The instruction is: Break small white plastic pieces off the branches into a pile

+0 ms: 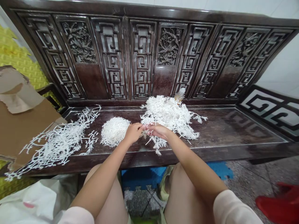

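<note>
My left hand (pixel 134 132) and my right hand (pixel 158 130) meet at the front of a wooden bench seat, fingertips nearly touching. Both are closed in a pinch on a small white plastic sprig (pixel 149 125), partly hidden by the fingers. Just behind and to the right of my right hand spreads a large loose heap of white leafy sprigs (pixel 168 113). Left of my left hand sits a rounded pile of short white pieces (pixel 115 130). Farther left, bare branching white stems (pixel 63 143) lie in a tangle, some hanging over the seat's front edge.
A clear bottle (pixel 180 94) stands behind the large heap, against the carved backrest (pixel 164 77). Torn cardboard (pixel 25 124) lies at the left end, beside yellow foam matting (pixel 14 46). A white bag (pixel 35 199) is at lower left, a red object (pixel 280 202) at lower right.
</note>
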Motion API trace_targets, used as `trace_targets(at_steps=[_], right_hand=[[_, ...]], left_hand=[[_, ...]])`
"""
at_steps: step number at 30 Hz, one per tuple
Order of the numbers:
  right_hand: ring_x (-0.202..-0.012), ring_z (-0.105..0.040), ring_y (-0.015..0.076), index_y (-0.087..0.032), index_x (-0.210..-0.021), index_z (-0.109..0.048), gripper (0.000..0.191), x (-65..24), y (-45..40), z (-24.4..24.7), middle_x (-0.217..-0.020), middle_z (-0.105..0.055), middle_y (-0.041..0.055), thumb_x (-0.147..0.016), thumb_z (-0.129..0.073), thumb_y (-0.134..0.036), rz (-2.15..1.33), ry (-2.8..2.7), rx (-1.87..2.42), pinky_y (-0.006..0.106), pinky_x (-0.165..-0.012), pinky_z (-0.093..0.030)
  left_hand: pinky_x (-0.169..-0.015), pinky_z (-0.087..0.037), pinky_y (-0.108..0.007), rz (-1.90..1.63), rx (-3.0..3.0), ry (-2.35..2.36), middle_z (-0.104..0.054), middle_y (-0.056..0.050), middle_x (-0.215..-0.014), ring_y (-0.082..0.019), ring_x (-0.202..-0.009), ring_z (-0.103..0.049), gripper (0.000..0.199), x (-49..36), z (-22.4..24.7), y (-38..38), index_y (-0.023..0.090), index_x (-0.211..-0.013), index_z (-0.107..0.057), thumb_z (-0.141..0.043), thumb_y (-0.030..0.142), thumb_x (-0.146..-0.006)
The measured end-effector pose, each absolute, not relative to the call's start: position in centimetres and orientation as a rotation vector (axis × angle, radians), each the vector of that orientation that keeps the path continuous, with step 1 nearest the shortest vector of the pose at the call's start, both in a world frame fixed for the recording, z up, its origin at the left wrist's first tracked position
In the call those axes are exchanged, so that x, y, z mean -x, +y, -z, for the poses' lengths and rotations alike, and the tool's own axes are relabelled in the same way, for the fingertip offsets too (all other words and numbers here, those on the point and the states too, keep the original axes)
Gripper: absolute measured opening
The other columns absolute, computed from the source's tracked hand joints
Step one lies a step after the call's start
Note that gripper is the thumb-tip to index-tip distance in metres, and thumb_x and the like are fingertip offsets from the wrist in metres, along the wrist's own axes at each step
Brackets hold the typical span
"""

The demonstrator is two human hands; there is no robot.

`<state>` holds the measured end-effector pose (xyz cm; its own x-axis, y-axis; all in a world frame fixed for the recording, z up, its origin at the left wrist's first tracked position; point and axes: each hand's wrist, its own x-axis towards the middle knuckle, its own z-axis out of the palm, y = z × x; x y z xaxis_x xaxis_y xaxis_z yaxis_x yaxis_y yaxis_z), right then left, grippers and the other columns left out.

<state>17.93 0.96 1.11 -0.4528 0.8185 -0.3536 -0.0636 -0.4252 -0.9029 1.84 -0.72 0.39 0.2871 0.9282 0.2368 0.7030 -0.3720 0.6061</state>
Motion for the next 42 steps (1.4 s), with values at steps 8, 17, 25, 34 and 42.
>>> trace_targets(at_steps=[8,17,25,34,42], right_hand=[[-0.047,-0.035,0.0061,-0.015,-0.058,-0.05,0.017,-17.2,1.5,-0.5,-0.053,-0.045,-0.0024,-0.063,-0.059,-0.029,-1.326,-1.485,1.332,0.022,-0.048,-0.03],[-0.051,-0.041,0.0083,-0.017,-0.064,-0.047,0.018,-21.2,3.1,-0.2,-0.058,-0.045,-0.0021,-0.065,-0.058,-0.031,-1.377,-1.23,1.392,0.023,-0.052,-0.035],[-0.067,-0.056,0.0139,-0.015,-0.067,-0.048,0.008,-18.9,0.9,-2.1,-0.072,-0.057,0.0051,-0.074,-0.048,-0.019,-1.908,-0.879,0.994,0.031,-0.068,-0.045],[-0.065,-0.057,0.0137,-0.014,-0.061,-0.047,0.02,-18.3,1.3,-1.7,-0.07,-0.058,0.0076,-0.079,-0.043,-0.021,-1.988,-0.842,0.936,0.03,-0.07,-0.047],[-0.065,-0.059,0.0142,-0.013,-0.067,-0.049,0.019,-17.1,0.8,-1.8,-0.069,-0.058,0.0075,-0.081,-0.039,-0.018,-1.952,-0.792,0.912,0.028,-0.065,-0.047]], left_hand=[[-0.06,-0.032,-0.024,-1.114,-2.143,1.434,-0.042,0.0,-0.055,-0.011,-0.058,-0.042,0.038,-2.7,-1.8,-2.1,0.016,-0.049,-0.038,-0.033,0.034,-0.082],[-0.06,-0.033,-0.026,-1.087,-2.0,1.937,-0.051,-0.002,-0.061,-0.013,-0.061,-0.046,0.036,1.5,-3.1,-1.5,0.018,-0.057,-0.047,-0.03,0.039,-0.082],[-0.073,-0.037,-0.038,-0.482,-1.592,2.333,-0.051,-0.015,-0.109,-0.03,-0.099,-0.048,0.043,6.6,2.2,2.2,0.02,-0.11,-0.05,-0.043,0.039,-0.072],[-0.071,-0.038,-0.027,-0.833,-2.081,1.449,-0.056,-0.004,-0.086,-0.016,-0.081,-0.051,0.037,0.1,-2.0,-0.7,0.019,-0.086,-0.054,-0.035,0.049,-0.077],[-0.059,-0.032,-0.027,-0.528,-2.296,1.51,-0.057,-0.001,-0.067,-0.015,-0.062,-0.049,0.038,-0.8,-1.8,-1.8,0.02,-0.073,-0.052,-0.036,0.053,-0.076]])
